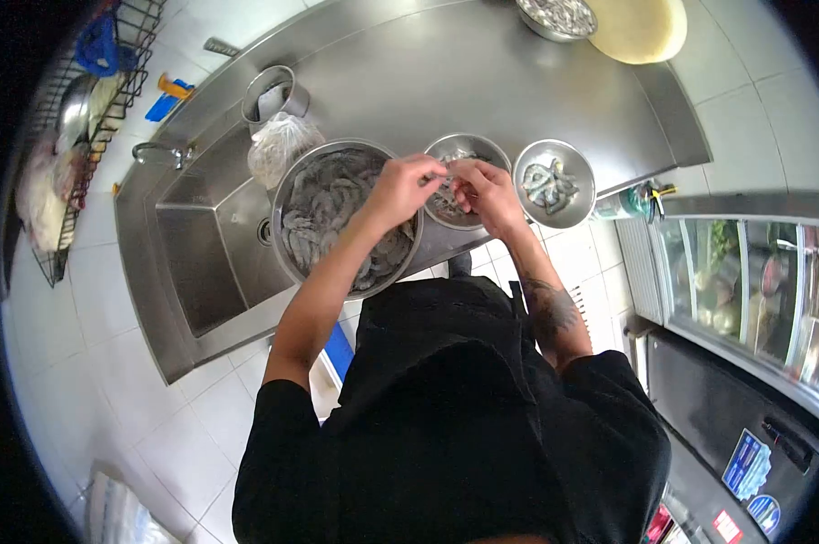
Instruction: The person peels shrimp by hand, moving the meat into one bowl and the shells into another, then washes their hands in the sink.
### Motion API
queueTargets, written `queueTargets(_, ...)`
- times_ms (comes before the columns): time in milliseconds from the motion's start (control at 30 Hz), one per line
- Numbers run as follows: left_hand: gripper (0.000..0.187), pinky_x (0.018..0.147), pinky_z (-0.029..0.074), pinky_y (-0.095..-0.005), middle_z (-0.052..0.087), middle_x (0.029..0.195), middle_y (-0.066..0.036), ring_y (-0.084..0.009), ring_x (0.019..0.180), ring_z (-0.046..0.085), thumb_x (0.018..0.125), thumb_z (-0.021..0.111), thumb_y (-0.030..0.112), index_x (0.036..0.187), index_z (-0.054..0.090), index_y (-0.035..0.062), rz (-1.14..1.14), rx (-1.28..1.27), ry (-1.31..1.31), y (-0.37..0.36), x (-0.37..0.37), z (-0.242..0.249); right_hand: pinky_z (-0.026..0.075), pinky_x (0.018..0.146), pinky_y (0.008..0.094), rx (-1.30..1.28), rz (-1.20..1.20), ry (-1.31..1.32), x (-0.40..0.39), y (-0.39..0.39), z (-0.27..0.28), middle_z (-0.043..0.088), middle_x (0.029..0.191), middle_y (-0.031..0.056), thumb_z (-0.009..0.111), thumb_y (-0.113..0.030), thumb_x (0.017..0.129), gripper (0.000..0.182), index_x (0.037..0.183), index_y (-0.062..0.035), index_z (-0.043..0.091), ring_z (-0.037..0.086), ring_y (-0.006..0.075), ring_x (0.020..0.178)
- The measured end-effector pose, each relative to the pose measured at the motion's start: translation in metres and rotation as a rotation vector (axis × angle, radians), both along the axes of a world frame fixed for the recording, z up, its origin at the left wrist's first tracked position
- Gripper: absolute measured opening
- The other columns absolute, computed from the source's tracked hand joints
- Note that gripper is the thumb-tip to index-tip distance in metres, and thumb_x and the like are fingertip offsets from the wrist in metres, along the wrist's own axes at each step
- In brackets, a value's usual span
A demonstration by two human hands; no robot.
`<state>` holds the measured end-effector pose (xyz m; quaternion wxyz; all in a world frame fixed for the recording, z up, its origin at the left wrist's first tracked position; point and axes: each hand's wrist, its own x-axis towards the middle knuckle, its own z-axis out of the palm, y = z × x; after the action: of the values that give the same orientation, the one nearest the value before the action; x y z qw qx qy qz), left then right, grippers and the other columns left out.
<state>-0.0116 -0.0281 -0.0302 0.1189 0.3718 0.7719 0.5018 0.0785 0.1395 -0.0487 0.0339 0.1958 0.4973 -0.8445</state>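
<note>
My left hand (408,192) and my right hand (487,192) meet over the middle metal bowl (435,145), fingers curled and pinching. Between the fingertips is a small greyish shrimp (442,178), mostly covered by the fingers. Shrimp shells and scraps seem to lie in that bowl, partly hidden by my hands. To the left, a large metal bowl (282,258) is full of whole grey shrimp (332,204). On the right, a smaller metal bowl (591,186) contains several peeled shrimp (549,186).
A sink (201,263) with a faucet (160,152) is at left. Behind the large bowl are a plastic bag (282,147) and a metal pot (278,86). Another shrimp bowl (557,36) stands at the back beside a round board (641,27). A glass-front fridge (745,281) is at right.
</note>
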Motion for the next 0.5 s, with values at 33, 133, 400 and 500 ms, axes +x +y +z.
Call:
queueTargets(33, 0.015, 0.068, 0.054, -0.0293, 0.070, 0.088, -0.009, -0.0161, 0.076, 0.068, 0.083, 0.072, 0.004, 0.097, 0.069, 0.0016, -0.029, 0.003, 0.194, 0.005, 0.003, -0.004, 0.042, 0.050, 0.0228, -0.005, -0.012, -0.006, -0.002, -0.001, -0.006, 0.062, 0.078, 0.0043, 0.058, -0.020, 0.098, 0.025, 0.108, 0.0017, 0.065, 0.053, 0.0085, 0.060)
queueTargets(133, 0.021, 0.070, 0.055, -0.0302, 0.070, 0.090, -0.013, -0.0227, 0.077, 0.070, 0.079, 0.073, 0.002, 0.100, 0.070, 0.0029, -0.073, -0.012, 0.410, 0.011, 0.008, -0.004, 0.040, 0.048, 0.0223, -0.031, -0.130, 0.040, -0.002, -0.004, -0.017, 0.062, 0.075, 0.0034, 0.059, -0.010, 0.094, 0.018, 0.105, 0.0028, 0.066, 0.052, 0.0078, 0.057)
queueTargets(400, 0.020, 0.073, 0.056, -0.0275, 0.071, 0.085, -0.009, -0.0152, 0.075, 0.069, 0.084, 0.074, 0.005, 0.099, 0.068, -0.0075, -0.060, 0.071, -0.753, 0.007, -0.004, 0.011, 0.034, 0.046, 0.0215, 0.480, -0.023, 0.094, 0.012, 0.009, 0.004, 0.056, 0.060, -0.0035, 0.062, -0.004, 0.083, 0.010, 0.085, 0.0010, 0.070, 0.046, 0.0025, 0.052)
queueTargets(500, 0.022, 0.073, 0.057, -0.0270, 0.070, 0.086, -0.010, -0.0165, 0.074, 0.069, 0.084, 0.073, 0.003, 0.101, 0.066, -0.0070, -0.056, 0.064, -0.982, 0.004, -0.005, 0.018, 0.033, 0.046, 0.0214, 0.508, 0.058, 0.115, 0.012, 0.018, 0.000, 0.054, 0.059, -0.0049, 0.063, -0.003, 0.082, 0.010, 0.083, -0.0028, 0.072, 0.045, 0.0015, 0.052)
